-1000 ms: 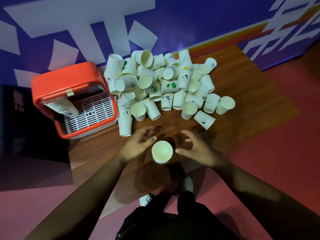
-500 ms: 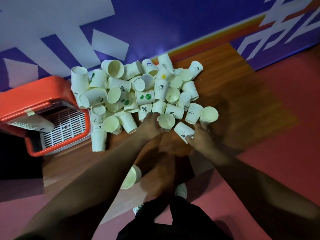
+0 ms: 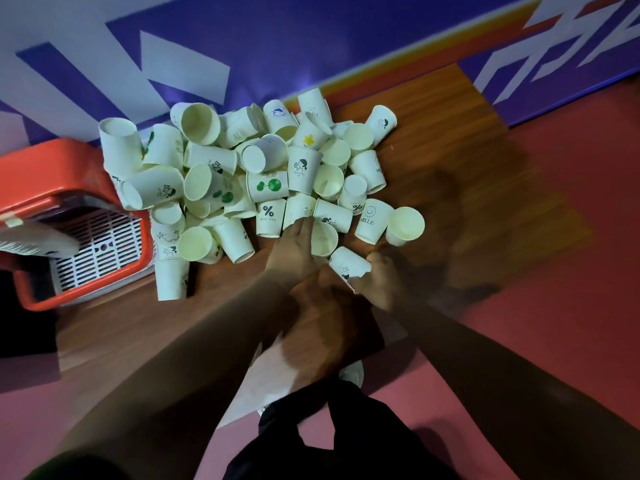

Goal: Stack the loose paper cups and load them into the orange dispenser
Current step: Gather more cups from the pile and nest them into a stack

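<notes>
Arms outstretched; left hand grips upright cup, right hand holds tipped cup

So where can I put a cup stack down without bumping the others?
The table is bare right of the HELLO cup, out to its edge. There is also a strip between the orange dispenser and the left arm. The pile against the wall is crowded.

A brown wood-grain tabletop is standing against a purple wall panel bearing white angular shapes and an orange stripe. A red-pink floor is lying alongside, and a white shoe is showing below the table's near edge.
</notes>
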